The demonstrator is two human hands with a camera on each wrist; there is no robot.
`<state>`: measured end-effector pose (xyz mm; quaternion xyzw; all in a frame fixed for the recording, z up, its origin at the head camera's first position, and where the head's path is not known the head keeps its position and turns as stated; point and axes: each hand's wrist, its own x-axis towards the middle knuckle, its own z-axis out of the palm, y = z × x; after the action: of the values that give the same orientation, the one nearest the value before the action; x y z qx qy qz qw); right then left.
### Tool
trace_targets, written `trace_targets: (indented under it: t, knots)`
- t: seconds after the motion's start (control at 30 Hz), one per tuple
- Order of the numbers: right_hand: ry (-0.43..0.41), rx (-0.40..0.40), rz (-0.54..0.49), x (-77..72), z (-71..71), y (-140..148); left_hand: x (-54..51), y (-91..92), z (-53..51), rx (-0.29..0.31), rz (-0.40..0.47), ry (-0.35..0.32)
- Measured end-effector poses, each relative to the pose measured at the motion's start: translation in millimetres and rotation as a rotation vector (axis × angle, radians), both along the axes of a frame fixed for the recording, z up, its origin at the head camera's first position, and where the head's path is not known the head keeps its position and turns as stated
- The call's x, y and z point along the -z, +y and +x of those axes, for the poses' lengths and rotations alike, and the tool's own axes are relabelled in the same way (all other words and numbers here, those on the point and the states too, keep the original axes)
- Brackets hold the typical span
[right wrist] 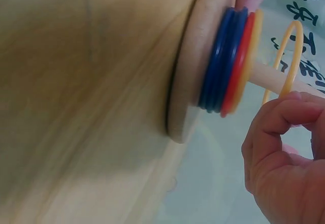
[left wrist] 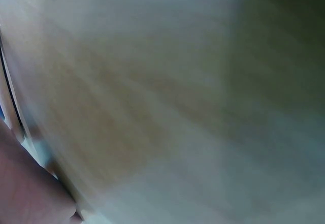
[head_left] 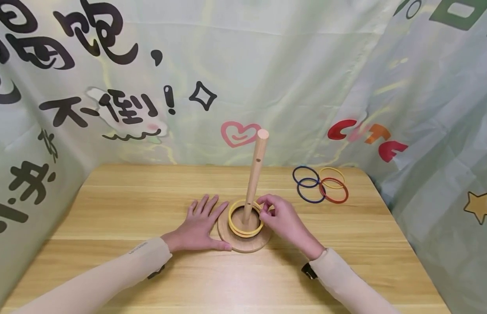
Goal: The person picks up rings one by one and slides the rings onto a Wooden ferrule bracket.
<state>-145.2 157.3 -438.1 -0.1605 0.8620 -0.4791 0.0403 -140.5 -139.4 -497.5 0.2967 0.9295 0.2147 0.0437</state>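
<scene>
A wooden peg (head_left: 256, 174) rises from a round wooden base (head_left: 247, 249) on the table. Blue rings (right wrist: 219, 59), a red ring (right wrist: 238, 66) and a yellow ring are stacked round the peg, resting low against the base. Above that stack, a second yellow ring (right wrist: 296, 54) also encircles the peg, and my right hand (head_left: 284, 222) pinches its right side between thumb and fingertips. My left hand (head_left: 200, 226) lies spread with straight fingers at the left of the base, its index finger and thumb touching or close to the rim. The left wrist view is mostly blurred.
Right of the peg, two blue rings (head_left: 293, 174), a red ring (head_left: 347, 195) and a yellow ring (head_left: 333, 168) lie overlapping on the wooden table (head_left: 141, 205). A printed cloth (head_left: 298, 78) hangs behind the table and along its sides.
</scene>
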Motion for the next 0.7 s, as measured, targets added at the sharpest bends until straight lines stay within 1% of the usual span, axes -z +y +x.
trace_targets:
  t: [0.07, 0.2, 0.27, 0.37, 0.47, 0.63, 0.7]
  knots:
    - [-0.001, -0.007, 0.018, 3.6, -1.5, 0.4, -2.1, 1.1, 0.2, 0.002, 0.006, -0.013]
    - [0.013, -0.024, 0.044, 10.0, -3.6, 1.1, -1.0, 1.9, 0.0, 0.005, 0.009, -0.013]
    - [0.019, -0.027, 0.049, 12.6, -5.1, -1.4, -1.8, -0.5, 0.4, -0.001, -0.004, -0.011]
    - [0.018, -0.033, 0.056, 14.7, -6.0, -4.4, -2.3, -3.4, 1.0, -0.01, -0.02, -0.003]
    - [0.01, -0.03, 0.077, 15.0, -4.7, -3.5, -0.3, -4.9, 1.5, -0.01, -0.014, 0.003]
    - [-0.006, 0.011, 0.085, 12.7, -1.7, 11.3, 4.8, -2.5, -0.2, 0.01, 0.015, 0.013]
    - [0.003, 0.035, 0.083, 12.1, -2.7, 21.7, 4.8, -1.2, -1.1, 0.01, 0.012, 0.013]
